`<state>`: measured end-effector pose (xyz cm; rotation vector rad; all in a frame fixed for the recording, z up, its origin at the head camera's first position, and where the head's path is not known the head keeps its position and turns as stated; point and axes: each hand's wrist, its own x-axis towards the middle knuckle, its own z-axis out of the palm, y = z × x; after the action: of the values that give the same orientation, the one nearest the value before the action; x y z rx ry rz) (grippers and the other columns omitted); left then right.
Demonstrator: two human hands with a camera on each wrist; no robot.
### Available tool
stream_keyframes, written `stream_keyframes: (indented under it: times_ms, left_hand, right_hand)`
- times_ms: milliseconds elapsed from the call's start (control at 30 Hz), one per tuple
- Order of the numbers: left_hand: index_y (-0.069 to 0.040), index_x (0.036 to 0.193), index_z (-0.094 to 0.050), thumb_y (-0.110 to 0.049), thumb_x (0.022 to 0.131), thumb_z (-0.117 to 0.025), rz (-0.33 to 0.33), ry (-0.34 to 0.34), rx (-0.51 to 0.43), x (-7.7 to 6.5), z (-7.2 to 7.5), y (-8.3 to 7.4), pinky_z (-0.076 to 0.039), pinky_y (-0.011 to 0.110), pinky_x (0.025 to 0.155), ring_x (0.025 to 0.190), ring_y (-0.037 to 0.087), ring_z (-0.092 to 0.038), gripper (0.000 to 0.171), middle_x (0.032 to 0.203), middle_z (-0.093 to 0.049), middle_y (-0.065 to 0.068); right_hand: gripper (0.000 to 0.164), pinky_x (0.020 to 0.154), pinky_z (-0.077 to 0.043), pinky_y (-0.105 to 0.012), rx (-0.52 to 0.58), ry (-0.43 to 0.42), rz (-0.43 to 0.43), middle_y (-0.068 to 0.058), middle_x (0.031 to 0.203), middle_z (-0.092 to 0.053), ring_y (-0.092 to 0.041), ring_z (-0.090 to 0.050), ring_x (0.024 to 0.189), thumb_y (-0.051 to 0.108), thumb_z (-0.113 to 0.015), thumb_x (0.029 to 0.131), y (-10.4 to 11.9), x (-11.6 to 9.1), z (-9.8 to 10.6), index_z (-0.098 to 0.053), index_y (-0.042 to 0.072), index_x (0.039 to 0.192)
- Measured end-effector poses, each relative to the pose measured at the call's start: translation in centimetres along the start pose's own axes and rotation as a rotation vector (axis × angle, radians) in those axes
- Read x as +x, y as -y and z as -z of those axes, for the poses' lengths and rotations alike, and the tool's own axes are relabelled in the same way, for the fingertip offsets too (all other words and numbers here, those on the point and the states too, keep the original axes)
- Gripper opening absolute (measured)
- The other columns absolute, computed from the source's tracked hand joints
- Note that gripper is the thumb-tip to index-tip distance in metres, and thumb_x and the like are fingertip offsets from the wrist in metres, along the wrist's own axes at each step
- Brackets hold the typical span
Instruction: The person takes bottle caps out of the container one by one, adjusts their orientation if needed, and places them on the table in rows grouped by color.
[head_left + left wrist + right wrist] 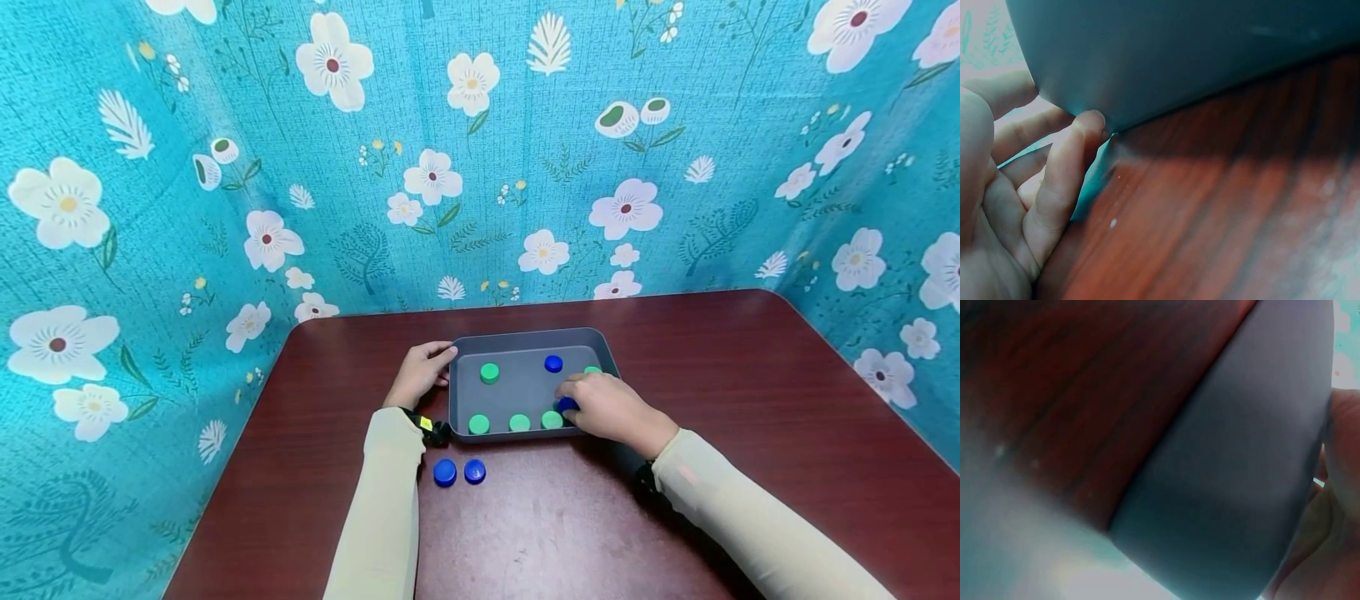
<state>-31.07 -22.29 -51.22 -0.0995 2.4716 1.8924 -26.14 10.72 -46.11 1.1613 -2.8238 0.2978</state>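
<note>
A blue cap (567, 405) sits gripped beneath the right fingers (576, 388).

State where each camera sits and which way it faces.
Head: head-worn, facing forward and down at gray tray, green caps, blue caps, table; left hand, right hand, sleeved forearms show.
Left wrist: worn there, facing the tray's outer wall; fingers and palm show.
Right wrist: worn there, facing the tray's outer wall; part of right hand shows.
Shared by both wrist views: tray and table.
</note>
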Motion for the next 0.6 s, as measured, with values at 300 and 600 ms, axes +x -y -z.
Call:
stream_keyframes:
  times_ms: [300, 600]
  left_hand:
    - [-0.014, 0.124, -0.067, -0.036, 0.095, -0.064, 0.004, 0.006, -0.002, -0.03, -0.07, -0.13, -0.057, 0.033, 0.062, 0.067, 0.024, -0.064, 0.037, 0.091, -0.069, 0.010]
    - [-0.014, 0.124, -0.067, -0.036, 0.095, -0.065, -0.001, 0.000, 0.004, -0.11, -0.07, -0.21, -0.056, 0.033, 0.062, 0.067, 0.023, -0.063, 0.036, 0.092, -0.068, 0.010]
  right_hand:
    - [0.015, 0.059, -0.048, -0.030, -0.012, -0.003, -0.014, 0.003, 0.086, -0.065, -0.009, -0.048, 0.066, 0.010, -0.076, 0.081, -0.37, 0.10, -0.16, -0.074, 0.013, 0.096]
    - [0.012, 0.057, -0.047, -0.029, -0.017, -0.004, -0.028, 0.004, 0.084, -0.064, -0.010, -0.048, 0.065, 0.011, -0.074, 0.082, -0.47, 0.05, -0.12, -0.073, 0.015, 0.094]
